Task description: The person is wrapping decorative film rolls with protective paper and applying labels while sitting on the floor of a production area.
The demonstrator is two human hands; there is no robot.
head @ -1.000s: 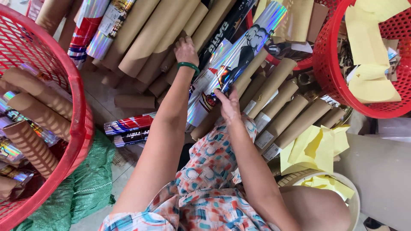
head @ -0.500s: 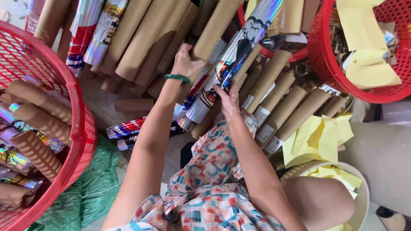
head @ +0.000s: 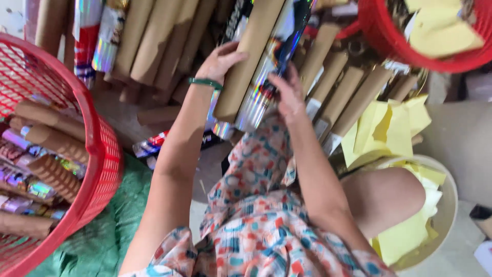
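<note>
fingers of the left hand (head: 220, 61) curl around a plain cardboard tube (head: 249, 56) at twelve o'clock; right hand (head: 288, 92) fingers press closed on a shiny foil-wrapped tube (head: 271, 66) just beside it, one o'clock.

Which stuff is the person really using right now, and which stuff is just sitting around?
In use:
- left hand on a plain brown cardboard tube
- right hand on a shiny foil-wrapped tube

Just lying about:
- big red basket of tubes on the left
- red basket at top right
- yellow paper sheets
- round tub with more yellow paper
- green sack
</note>
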